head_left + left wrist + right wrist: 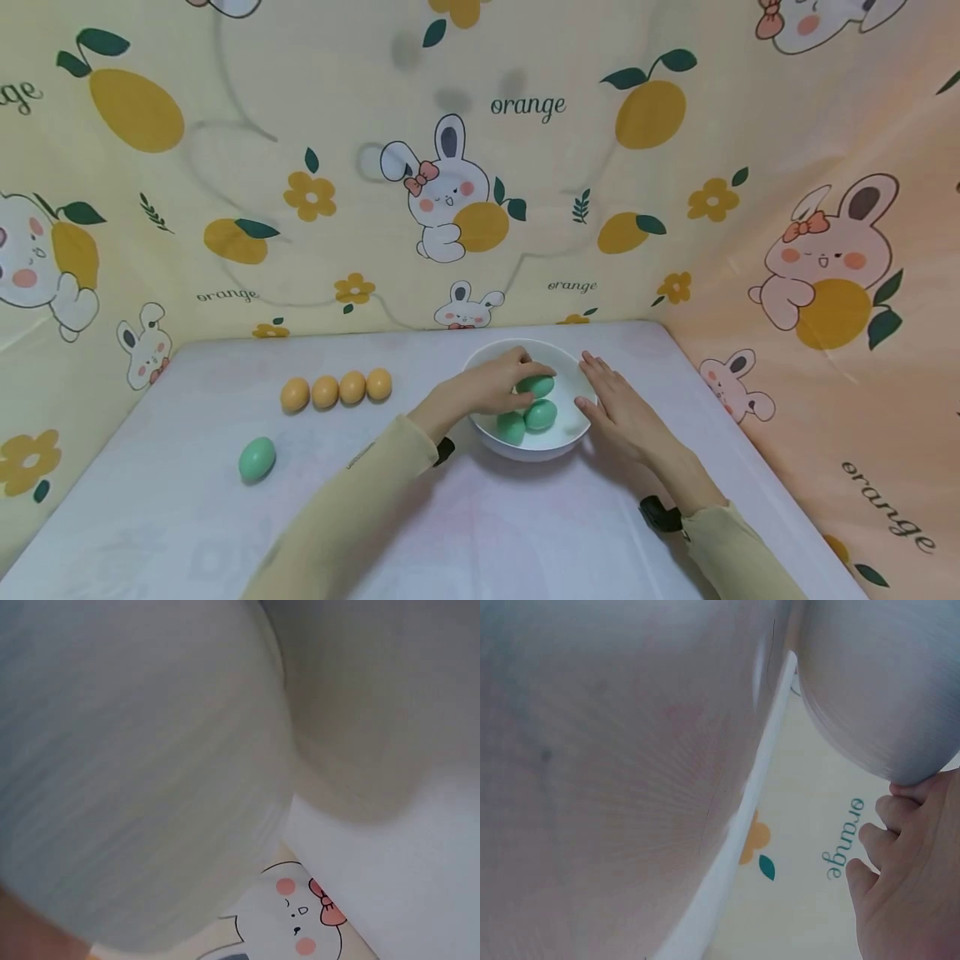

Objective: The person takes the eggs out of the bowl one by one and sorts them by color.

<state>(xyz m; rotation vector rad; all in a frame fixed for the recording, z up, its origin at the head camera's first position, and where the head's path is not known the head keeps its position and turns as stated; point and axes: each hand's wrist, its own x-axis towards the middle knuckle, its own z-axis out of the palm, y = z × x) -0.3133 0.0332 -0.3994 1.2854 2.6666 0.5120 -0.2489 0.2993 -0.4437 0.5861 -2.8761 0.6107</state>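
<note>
A white bowl (495,448) stands at the back right of the table, with several green eggs (541,415) inside. My left hand (495,385) reaches over its left rim and pinches the upper green egg (537,386) between thumb and fingers. Against the right side of the bowl rests my right hand (622,414), its fingers fairly straight along the rim. In the left wrist view the bowl's outer wall (150,765) fills much of the picture and hides the eggs. The right wrist view shows the right hand (919,855) touching the bowl (885,690) from outside.
Several yellow-orange eggs (352,387) stand in a row at the back left of the white-covered table (480,533). Nearer the front left lies a single green egg (257,459). A printed curtain (345,125) with rabbits and oranges hangs behind and beside the table.
</note>
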